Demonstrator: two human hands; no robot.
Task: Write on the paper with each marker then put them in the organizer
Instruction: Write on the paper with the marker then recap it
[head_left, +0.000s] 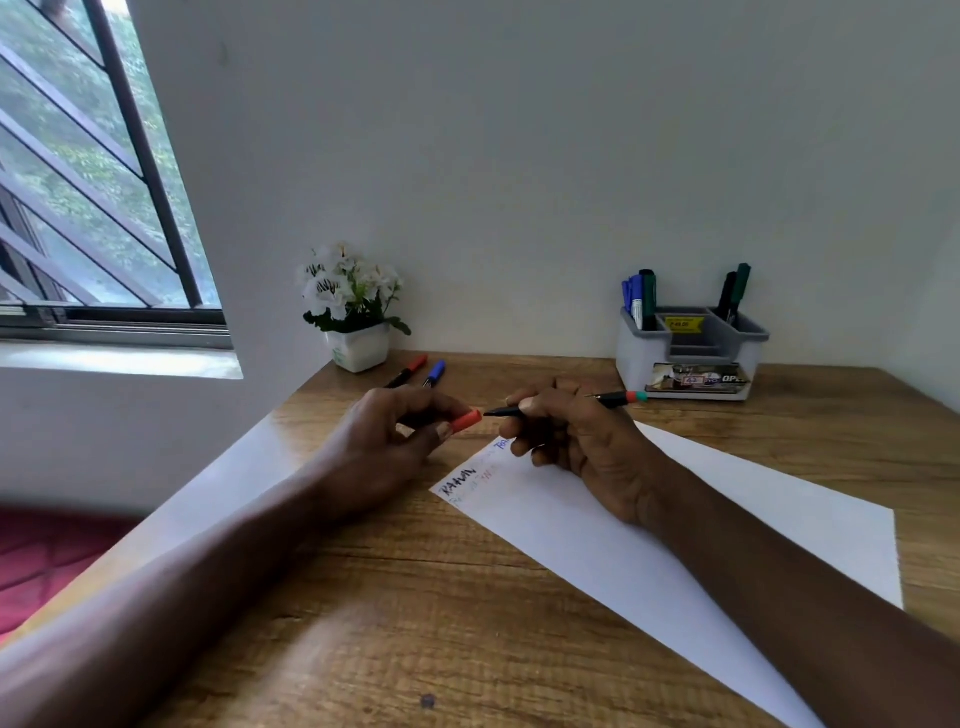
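An orange cap (466, 421) is pinched between the thumb and fingers of the left hand (384, 447). A thin marker (636, 397) is gripped in the curled fingers of the right hand (571, 436), with its dark tip aimed at the cap and just apart from it. Whether the marker is being capped or uncapped cannot be told.

Both are held over the corner of the paper (701, 525). Short words in black, red and blue are already written there, just beneath and beside the right fingers.

Beyond the right fingers, the organizer (691, 358) is seen with several stored markers (641, 296) upright in its two outer compartments. Beyond the left fingers, a red-capped marker (413, 368) and a blue-capped marker (435, 371) are laid on the surface (415, 597).

The task is judged to be past its middle. At least three markers, the held one included, are left to be put away.
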